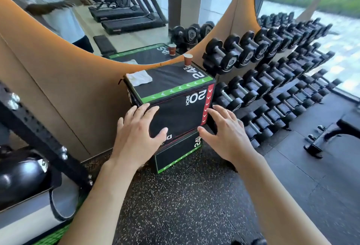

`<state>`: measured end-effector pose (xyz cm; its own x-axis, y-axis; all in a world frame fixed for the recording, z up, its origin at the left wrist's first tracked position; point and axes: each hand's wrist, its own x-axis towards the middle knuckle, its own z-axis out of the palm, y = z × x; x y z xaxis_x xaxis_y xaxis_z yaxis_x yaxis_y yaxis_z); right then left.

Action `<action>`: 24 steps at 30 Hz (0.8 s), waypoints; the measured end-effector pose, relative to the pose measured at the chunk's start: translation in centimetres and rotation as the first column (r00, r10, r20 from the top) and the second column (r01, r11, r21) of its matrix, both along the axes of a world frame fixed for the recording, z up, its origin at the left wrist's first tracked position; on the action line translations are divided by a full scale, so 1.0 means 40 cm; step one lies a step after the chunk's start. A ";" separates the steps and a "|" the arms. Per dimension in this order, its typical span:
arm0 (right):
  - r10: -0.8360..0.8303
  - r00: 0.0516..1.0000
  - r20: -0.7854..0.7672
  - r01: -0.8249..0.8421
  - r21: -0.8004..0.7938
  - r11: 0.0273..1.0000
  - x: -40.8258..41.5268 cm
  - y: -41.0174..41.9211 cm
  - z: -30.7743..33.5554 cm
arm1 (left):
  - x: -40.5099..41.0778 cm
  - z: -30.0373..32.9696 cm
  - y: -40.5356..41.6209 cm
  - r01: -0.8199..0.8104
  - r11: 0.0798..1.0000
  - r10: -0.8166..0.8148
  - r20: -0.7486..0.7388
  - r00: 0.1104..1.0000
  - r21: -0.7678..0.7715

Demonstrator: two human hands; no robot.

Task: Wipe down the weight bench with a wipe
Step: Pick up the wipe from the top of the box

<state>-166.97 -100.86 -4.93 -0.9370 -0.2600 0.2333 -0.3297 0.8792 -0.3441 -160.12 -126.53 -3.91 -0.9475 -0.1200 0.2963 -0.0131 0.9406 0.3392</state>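
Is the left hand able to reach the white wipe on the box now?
Probably yes: the left hand is open before the box, and nothing lies between it and the wipe on top.

Wipe (139, 77), cup (188, 60) atop box (175, 81)

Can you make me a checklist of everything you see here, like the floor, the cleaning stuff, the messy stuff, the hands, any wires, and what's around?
Surface: black speckled rubber floor; a black plyo box stands stacked on another box.
Job's things: white wipe lies on top of the plyo box, untouched; a weight bench shows partly at the right edge.
Clutter: brown paper cup upright on the box's far corner.
Hands: left hand and right hand both open, fingers spread, in front of the box, holding nothing.
Cables: nothing seen.
Surroundings: dumbbell rack on the right, mirror behind showing treadmills and a person, window at right.
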 end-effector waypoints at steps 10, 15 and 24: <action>0.017 0.998 0.061 -0.018 0.014 1.000 -0.170 -0.121 -0.037 | -0.159 -0.055 -0.111 -0.005 0.999 0.003 0.028 1.000 0.046; 0.048 0.996 0.069 -0.048 0.007 0.999 -0.292 -0.173 -0.061 | -0.249 -0.065 -0.150 -0.046 0.997 0.043 0.048 0.998 0.057; 0.181 0.980 0.087 -0.179 -0.027 0.983 -0.611 -0.252 -0.081 | -0.477 -0.059 -0.187 -0.153 0.988 0.150 0.081 0.985 0.036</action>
